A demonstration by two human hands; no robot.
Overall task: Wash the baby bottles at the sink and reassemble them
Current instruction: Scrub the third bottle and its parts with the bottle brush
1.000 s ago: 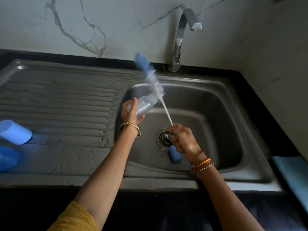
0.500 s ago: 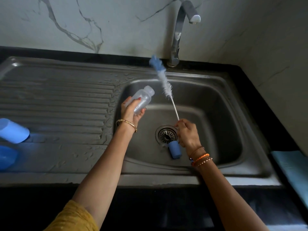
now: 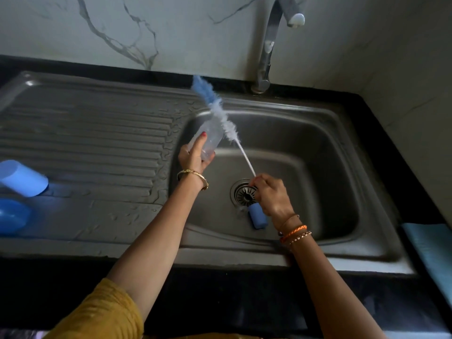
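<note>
**Bottle and brush held over the sink basin**

Left hand (image 3: pixel 194 156) has its fingers curled round a clear plastic baby bottle (image 3: pixel 208 138), held tilted over the left edge of the basin, open end pointing up toward the middle of the frame. It's see-through and a bit blurred, so no telling if anything's inside. Right hand (image 3: pixel 272 194) grips the bottle brush (image 3: pixel 221 118) low on its thin white stem, blue handle end poking out below the fist near the drain (image 3: pixel 242 193). The white bristles with the blue tip run up and left, crossing right at the bottle's mouth; can't tell whether they're inside or just alongside it.

The hands are apart, both above the steel sink (image 3: pixel 342 155). The basin's right half is open steel. Faucet (image 3: pixel 269 45) stands at the top centre, spout above the basin's back edge. On the ribbed drainboard (image 3: pixel 97 148) at far left lie a light blue cap (image 3: pixel 23 178) and a darker blue piece (image 3: pixel 12 216), just beside each other. A pale blue cloth (image 3: pixel 430 253) sits on the black surface (image 3: pixel 403 167) at the right edge.
</note>
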